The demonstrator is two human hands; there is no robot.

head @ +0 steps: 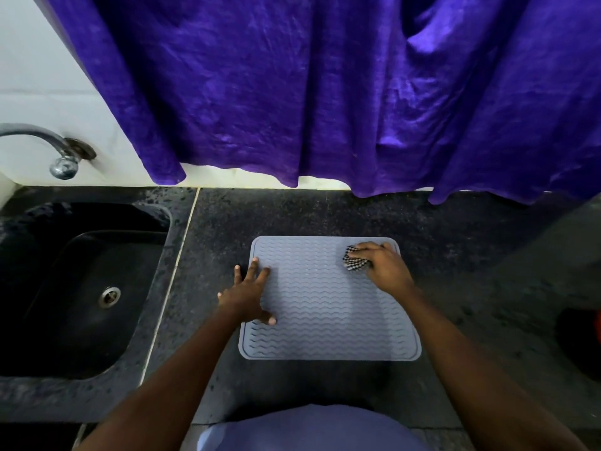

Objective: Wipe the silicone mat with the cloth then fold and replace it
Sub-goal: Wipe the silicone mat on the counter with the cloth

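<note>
Wiping the silicone mat [328,307], flat on the bench [455,255].

My right hand [383,265], grip clamped on the bunched checked cloth [354,260], presses at the mat's two o'clock corner; my left hand [247,294] lies open-fingered at nine o'clock, likely pinning it against sliding. The sink [81,288] sits further toward nine.

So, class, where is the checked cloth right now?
In the head view, the checked cloth sits bunched under the right hand at the far right corner of the grey silicone mat, on the dark counter.
</note>
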